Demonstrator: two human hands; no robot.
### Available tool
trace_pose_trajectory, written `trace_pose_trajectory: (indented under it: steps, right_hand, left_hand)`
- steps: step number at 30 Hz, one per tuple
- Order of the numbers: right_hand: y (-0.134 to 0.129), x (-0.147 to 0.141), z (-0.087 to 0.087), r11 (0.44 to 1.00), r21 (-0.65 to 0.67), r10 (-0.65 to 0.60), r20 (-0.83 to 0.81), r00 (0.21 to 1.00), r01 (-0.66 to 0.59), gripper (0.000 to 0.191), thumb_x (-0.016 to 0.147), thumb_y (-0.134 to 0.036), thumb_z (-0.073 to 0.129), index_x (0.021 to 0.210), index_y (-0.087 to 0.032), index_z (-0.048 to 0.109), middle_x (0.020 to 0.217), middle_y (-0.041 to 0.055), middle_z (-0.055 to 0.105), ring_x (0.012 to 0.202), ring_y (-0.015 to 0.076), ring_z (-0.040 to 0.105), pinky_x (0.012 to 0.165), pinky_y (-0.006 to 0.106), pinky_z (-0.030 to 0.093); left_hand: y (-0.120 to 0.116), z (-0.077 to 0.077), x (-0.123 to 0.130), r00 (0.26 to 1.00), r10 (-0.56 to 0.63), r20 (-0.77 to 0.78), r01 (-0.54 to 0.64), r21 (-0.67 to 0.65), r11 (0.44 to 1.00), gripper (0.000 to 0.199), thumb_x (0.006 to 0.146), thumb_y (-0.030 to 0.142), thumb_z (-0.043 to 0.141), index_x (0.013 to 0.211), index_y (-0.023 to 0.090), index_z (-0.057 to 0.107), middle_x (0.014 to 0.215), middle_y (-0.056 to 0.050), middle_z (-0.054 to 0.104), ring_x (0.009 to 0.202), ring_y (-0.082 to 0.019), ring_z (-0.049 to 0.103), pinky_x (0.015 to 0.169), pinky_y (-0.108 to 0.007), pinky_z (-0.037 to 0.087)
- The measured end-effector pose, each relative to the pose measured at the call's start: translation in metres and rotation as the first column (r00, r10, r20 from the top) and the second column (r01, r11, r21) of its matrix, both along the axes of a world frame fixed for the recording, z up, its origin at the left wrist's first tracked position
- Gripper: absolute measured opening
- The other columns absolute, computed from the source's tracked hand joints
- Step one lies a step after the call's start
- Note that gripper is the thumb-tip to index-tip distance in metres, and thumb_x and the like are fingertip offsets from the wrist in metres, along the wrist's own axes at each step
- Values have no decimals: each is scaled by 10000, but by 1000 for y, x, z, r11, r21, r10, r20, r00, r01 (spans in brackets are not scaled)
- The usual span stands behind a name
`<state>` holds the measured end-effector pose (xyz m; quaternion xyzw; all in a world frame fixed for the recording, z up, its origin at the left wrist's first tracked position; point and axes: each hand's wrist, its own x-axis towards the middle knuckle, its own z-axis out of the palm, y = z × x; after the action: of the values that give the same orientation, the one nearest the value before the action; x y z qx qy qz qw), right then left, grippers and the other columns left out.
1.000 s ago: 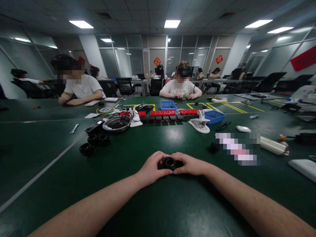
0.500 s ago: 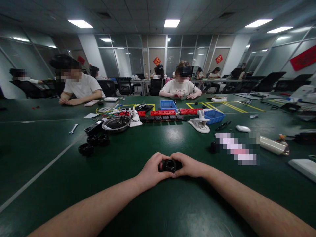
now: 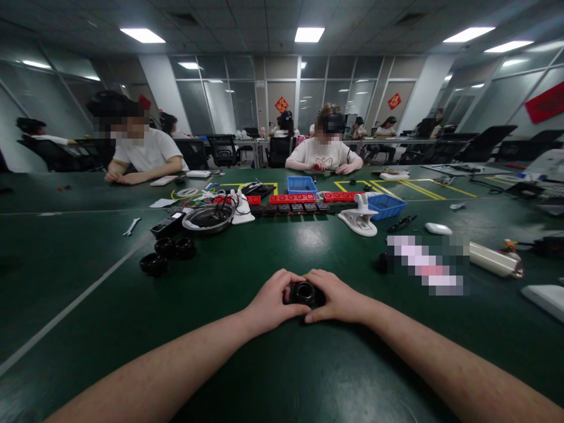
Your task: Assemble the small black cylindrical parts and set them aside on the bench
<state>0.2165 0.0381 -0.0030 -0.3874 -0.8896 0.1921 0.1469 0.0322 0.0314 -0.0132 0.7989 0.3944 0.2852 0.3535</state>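
Observation:
Between my hands is a glossy black ring-shaped part (image 3: 304,291), its round opening tilted up toward me. My left hand (image 3: 268,302) curls around its left side, with the thumb along the near edge. My right hand (image 3: 338,298) wraps the right side, and its fingertips meet the left ones at the far side. The right thumb lies just below the left thumb. Fingers cover much of the part's lower body, so its exact kind is unclear. Farther left on the green table stand similar black round parts (image 3: 153,264), grouped together.
Beyond the hands are a metal bowl (image 3: 208,228), red blocks in a row (image 3: 292,198), a white clip stand (image 3: 359,218) and blue trays (image 3: 301,185). A wrench (image 3: 131,227) lies left, a beige cylinder (image 3: 494,259) right. Two people sit across the table.
My right thumb has slid down and slightly left, below the left thumb. Both hands stay around the black part. The view has shifted slightly.

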Motion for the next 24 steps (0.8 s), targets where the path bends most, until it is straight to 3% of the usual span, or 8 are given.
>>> trace_pose_trajectory:
  steps: [5,10,18,24]
  right_hand:
    - [5,8,3,984,-127,114,-82,990,-124,366,658,-361,632,963,-176,550,907,35,526,863,189,463,760,307,350]
    - [9,13,4,962,-181,180,-148,972,-206,320,693,-280,614,990,-175,551,905,21,534,860,172,470,778,294,348]
    - [9,11,1,968,-181,149,-139,979,-173,311,678,-272,626,961,-160,563,874,15,542,825,166,477,735,273,358]
    - [4,6,-1,988,-157,-23,-64,998,12,322,576,-336,689,799,-159,536,753,-12,513,707,142,469,597,226,351]
  left_hand:
    - [-1,3,0,1000,-26,3,26,23,999,373,638,322,660,965,201,529,778,20,409,598,-97,403,515,-194,338]
    - [-2,4,0,999,-33,-13,33,33,999,370,645,293,655,981,205,528,778,21,412,607,-99,414,533,-200,348]
    - [-3,5,0,1000,-28,-2,28,10,1000,368,641,284,657,976,205,527,791,18,417,611,-99,417,523,-195,347]
    - [-5,3,2,1000,21,-2,-21,-3,1000,390,586,351,693,897,180,532,772,22,418,596,-99,404,503,-194,331]
